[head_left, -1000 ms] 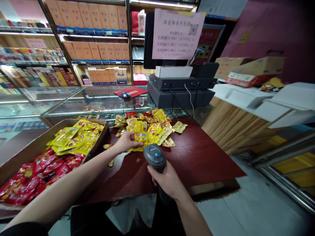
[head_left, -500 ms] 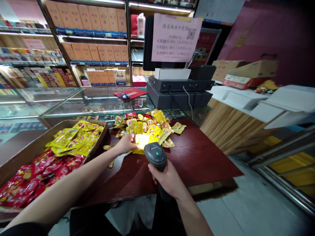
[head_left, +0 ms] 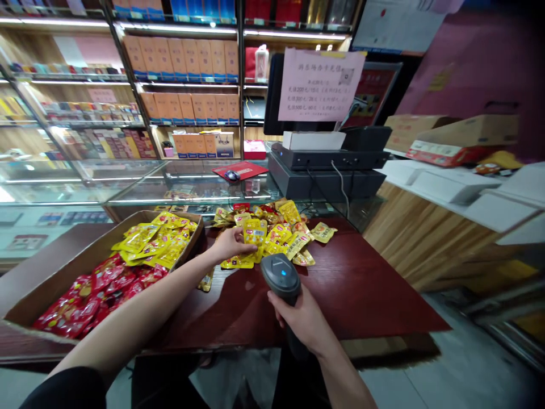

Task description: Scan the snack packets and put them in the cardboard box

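My left hand [head_left: 232,244] grips a yellow snack packet [head_left: 254,232] by its left side, its barcode side facing up, at the front of a loose pile of yellow and red packets [head_left: 279,233]. Wrapped round the handle of a black barcode scanner [head_left: 281,276], my right hand [head_left: 303,318] holds it upright over the dark red tabletop [head_left: 353,284]. The scanner's head points toward the packet, and a blue light shows on its top. At the left, a cardboard box [head_left: 25,298] holds yellow packets [head_left: 159,241] and red packets [head_left: 91,292].
Behind the pile stands a glass counter [head_left: 183,179] with a mouse [head_left: 232,176] on a red mat. A black cash drawer [head_left: 323,182] sits below a monitor bearing a pink sign [head_left: 319,85]. White boxes [head_left: 455,184] rest on a wooden cabinet at the right.
The bright scanner glow on the packet is gone, and the scanner's light has turned from green to blue. The packet is now raised with its print visible. The view has shifted.
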`<state>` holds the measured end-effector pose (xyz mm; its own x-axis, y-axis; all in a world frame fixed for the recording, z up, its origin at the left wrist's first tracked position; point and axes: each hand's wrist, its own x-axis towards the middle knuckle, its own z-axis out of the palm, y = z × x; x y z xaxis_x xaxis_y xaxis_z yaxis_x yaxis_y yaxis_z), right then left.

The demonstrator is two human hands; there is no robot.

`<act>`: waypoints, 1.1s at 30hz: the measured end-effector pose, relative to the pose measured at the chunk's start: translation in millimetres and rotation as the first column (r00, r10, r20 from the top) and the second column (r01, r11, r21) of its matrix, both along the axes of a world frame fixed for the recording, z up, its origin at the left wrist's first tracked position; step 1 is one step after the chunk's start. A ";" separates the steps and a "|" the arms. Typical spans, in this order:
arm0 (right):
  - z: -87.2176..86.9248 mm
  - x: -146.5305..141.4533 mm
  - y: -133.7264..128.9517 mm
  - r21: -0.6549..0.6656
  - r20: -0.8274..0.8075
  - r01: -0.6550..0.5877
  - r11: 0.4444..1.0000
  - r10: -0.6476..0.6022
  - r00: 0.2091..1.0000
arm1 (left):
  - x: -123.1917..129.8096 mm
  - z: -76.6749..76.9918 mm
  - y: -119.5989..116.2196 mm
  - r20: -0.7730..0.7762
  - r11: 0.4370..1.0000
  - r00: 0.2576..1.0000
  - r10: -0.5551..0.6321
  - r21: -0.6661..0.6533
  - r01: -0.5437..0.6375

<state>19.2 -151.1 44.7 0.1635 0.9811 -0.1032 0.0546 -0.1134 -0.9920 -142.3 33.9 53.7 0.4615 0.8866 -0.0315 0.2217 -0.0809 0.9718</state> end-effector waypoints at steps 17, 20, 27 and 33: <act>19.8 -59.1 20.9 -0.021 -0.045 -0.186 0.982 0.185 0.982 | -191.7 105.5 25.2 -0.031 0.801 0.816 0.577 0.216 -0.559; 21.3 -61.1 21.9 -0.019 -0.036 -0.197 0.980 0.197 0.980 | -195.6 107.3 25.2 -0.016 0.785 0.802 0.597 0.215 -0.581; 15.0 -46.8 17.9 -0.010 -0.037 -0.144 0.989 0.144 0.989 | -146.9 86.9 31.2 -0.018 0.879 0.892 0.451 0.179 -0.441; 8.3 -18.2 8.3 -0.025 -0.059 -0.048 0.999 0.046 0.997 | -71.9 53.0 33.5 -0.062 0.955 0.956 0.287 0.099 -0.280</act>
